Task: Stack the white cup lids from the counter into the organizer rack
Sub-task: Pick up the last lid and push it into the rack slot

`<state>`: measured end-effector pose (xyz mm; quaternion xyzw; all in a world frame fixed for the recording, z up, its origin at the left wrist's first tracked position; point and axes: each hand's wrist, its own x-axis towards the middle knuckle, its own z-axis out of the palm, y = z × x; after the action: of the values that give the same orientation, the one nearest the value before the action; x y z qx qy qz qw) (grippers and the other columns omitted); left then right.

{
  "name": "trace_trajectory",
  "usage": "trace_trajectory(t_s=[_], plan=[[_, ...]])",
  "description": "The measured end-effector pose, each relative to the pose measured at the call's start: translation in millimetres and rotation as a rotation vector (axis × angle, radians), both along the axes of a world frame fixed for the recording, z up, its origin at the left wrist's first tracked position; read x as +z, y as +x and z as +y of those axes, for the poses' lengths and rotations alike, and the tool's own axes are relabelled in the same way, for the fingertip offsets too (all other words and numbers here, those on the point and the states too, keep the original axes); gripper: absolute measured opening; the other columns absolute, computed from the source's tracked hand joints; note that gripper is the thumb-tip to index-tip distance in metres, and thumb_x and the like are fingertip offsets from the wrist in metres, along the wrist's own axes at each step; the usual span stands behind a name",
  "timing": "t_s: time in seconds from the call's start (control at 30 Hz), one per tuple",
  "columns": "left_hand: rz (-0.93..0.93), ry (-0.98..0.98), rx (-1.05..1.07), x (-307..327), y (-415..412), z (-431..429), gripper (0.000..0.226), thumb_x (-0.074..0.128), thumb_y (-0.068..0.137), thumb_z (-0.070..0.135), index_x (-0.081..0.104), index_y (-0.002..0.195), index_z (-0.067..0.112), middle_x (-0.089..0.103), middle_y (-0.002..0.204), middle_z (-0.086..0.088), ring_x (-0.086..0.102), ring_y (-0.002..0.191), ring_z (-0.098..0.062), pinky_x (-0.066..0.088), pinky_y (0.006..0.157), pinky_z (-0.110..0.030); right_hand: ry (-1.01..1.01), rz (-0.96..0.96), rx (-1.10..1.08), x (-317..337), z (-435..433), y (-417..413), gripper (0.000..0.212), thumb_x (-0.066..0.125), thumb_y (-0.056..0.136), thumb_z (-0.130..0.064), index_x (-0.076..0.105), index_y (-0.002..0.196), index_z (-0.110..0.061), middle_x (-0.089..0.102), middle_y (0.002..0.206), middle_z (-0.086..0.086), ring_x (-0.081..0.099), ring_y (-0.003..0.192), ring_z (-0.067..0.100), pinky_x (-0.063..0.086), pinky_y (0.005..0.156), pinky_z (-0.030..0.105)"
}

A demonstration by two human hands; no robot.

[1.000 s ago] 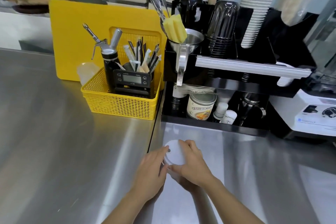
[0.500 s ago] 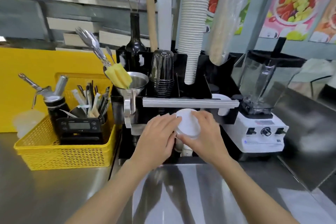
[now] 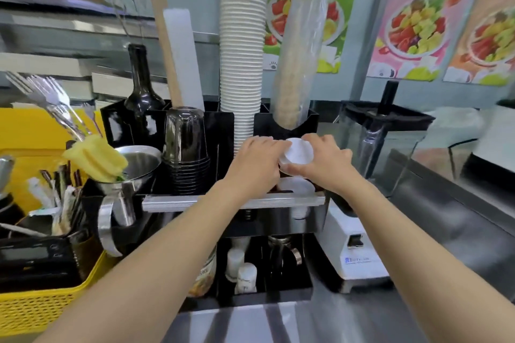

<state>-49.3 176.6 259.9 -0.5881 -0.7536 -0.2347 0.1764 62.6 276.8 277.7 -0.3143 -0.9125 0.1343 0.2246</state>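
Over the black organizer rack [image 3: 284, 117], the left hand [image 3: 257, 164] and right hand [image 3: 324, 163] both pinch a small pile of white cup lids [image 3: 296, 154], so I think the next job is lowering it straight onto the lids already in the slot [image 3: 296, 185].

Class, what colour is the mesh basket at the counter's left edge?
Yellow: the mesh basket, best seen in the head view.

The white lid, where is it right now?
Centre of the head view, the lid is held between both hands above the rack, right of the paper cups.
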Motion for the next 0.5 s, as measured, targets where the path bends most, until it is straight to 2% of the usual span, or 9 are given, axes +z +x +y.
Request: trace_trajectory(t_s=[0.1,0.23,0.33,0.43,0.5], plan=[[-0.025,-0.093,0.021,-4,-4,12,0.05,0.041,0.087,0.006,0.039,0.136,0.016,0.049,0.138,-0.008,0.027,0.137,-0.021,0.01,0.113,-0.033,0.014,-0.078,-0.007,-12,11,-8,0.072,0.055,0.074,-0.068,0.043,0.128,-0.022,0.045,0.125,0.008,0.044,0.112,0.026,0.025,0.094,0.04],[-0.078,-0.163,0.022,-13,-17,24,0.04,0.041,0.088,0.01,0.048,0.127,0.016,0.055,0.127,-0.005,0.035,0.129,-0.02,0.012,0.11,-0.031,0.211,-0.214,0.008,-24,16,-16,0.072,0.038,0.078,-0.074,0.046,0.129,-0.024,0.052,0.12,0.007,0.049,0.108,0.024,0.025,0.094,0.043],[-0.053,-0.259,-0.007,-21,-21,33,0.033,0.039,0.089,0.012,0.057,0.116,0.018,0.059,0.123,-0.001,0.034,0.133,-0.017,0.013,0.111,-0.032,0.235,-0.355,0.054,-31,18,-16,0.06,0.031,0.086,-0.067,0.05,0.127,-0.028,0.054,0.115,0.008,0.051,0.108,0.025,0.024,0.097,0.046],[0.014,-0.346,-0.039,-31,-19,42,0.026,0.04,0.086,0.01,0.061,0.099,0.016,0.062,0.107,-0.001,0.046,0.12,-0.019,0.017,0.108,-0.035,0.258,-0.417,0.075,-34,23,-13,0.049,0.029,0.092,-0.056,0.059,0.117,-0.025,0.054,0.098,0.004,0.052,0.105,0.025,0.024,0.095,0.044],[0.017,-0.318,-0.055,-33,-18,43,0.027,0.04,0.086,0.011,0.062,0.101,0.016,0.061,0.107,0.001,0.047,0.116,-0.017,0.018,0.107,-0.035,0.251,-0.452,0.077,-33,27,-16,0.041,0.033,0.093,-0.049,0.06,0.113,-0.025,0.057,0.097,0.002,0.053,0.105,0.023,0.023,0.094,0.043]])
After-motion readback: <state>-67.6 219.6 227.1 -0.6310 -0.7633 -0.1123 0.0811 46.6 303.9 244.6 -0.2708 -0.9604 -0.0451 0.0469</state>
